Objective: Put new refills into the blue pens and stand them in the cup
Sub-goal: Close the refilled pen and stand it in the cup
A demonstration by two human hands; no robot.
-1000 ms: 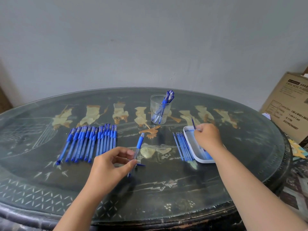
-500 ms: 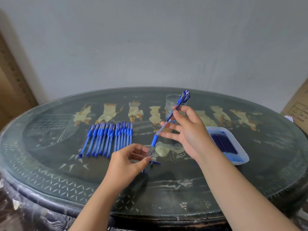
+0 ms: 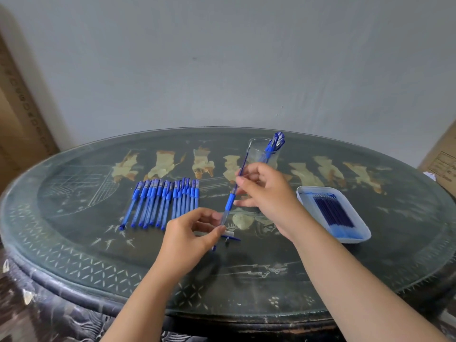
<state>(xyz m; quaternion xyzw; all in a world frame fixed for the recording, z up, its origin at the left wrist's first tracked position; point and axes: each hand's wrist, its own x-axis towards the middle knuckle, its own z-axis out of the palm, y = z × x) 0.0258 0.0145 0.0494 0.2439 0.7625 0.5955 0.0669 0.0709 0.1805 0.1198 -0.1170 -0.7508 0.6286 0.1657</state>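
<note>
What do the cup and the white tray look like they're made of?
The cup looks like clear plastic or glass, I cannot tell which: the pens inside show through its wall. The tray looks like white plastic or foam, matte, with a thin raised rim and rounded corners.

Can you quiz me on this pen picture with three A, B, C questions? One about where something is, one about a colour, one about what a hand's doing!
1. Where is the white rectangular tray of dark blue refills? A) on the floor B) right of the right hand C) on a chair
2. The plastic pens lying in a row are: A) red B) blue C) yellow
3. The right hand is: A) pinching a thin blue refill B) lying flat C) waving
Answers: B, tray lies beyond that hand; B, all look blue; A, it pinches the refill by the left hand's clear pen.
</note>
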